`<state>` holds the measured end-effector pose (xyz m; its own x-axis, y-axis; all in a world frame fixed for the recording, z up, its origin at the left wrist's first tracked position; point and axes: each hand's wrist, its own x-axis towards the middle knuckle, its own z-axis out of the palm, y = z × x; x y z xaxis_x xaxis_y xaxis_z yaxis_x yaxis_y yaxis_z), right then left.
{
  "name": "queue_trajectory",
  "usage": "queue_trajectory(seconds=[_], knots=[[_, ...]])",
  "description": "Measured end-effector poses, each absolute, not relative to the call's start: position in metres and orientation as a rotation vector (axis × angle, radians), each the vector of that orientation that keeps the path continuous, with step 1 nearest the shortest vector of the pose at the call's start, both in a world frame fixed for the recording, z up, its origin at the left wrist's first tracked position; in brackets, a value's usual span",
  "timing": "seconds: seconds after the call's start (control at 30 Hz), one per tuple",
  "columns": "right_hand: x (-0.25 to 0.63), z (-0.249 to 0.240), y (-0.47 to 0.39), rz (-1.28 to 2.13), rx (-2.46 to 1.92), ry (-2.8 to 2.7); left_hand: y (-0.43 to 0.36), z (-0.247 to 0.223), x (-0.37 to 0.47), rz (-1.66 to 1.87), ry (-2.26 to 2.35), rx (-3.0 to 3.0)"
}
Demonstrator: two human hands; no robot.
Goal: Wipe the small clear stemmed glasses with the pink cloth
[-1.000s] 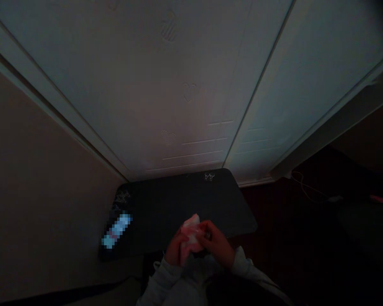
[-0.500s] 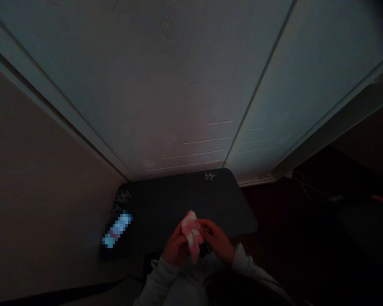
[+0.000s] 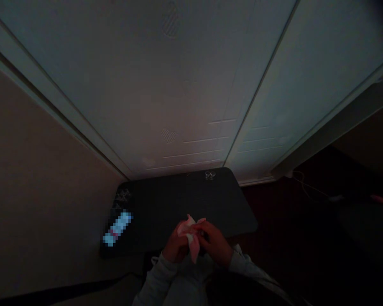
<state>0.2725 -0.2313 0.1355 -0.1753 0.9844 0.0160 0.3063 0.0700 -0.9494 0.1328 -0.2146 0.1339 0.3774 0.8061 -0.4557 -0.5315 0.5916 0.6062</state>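
Observation:
A soft pink-and-white cloth is bunched between my two hands, above the near edge of the dark table. My left hand grips it from the left side, fingers closed on it. On the other side my right hand pinches the cloth's upper right part with thumb and fingers. One end of the cloth hangs down toward my lap, and a corner sticks up at the top. Dim light hides whether anything lies inside the folds.
The dark table stands against a white panelled wall. A lit, pixelated screen lies at its left end, near clear small items. Another small clear object rests at the back edge. A white cable runs across the right.
The cloth has spread wider at the top, with corners now sticking out. My right hand has moved slightly lower and its fingers lie over the cloth's middle.

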Motion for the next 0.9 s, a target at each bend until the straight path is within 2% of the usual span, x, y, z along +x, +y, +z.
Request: queue_trajectory(seconds=[0.27, 0.9], knots=[[0.272, 0.129, -0.236, 1.13, -1.279, -1.608, -0.211, 0.125, 0.13, 0.958, 0.899, 0.36], [0.279, 0.131, -0.236, 1.224, -1.341, -1.707, -0.209, 0.125, 0.129, 0.893, 1.004, 0.482]])
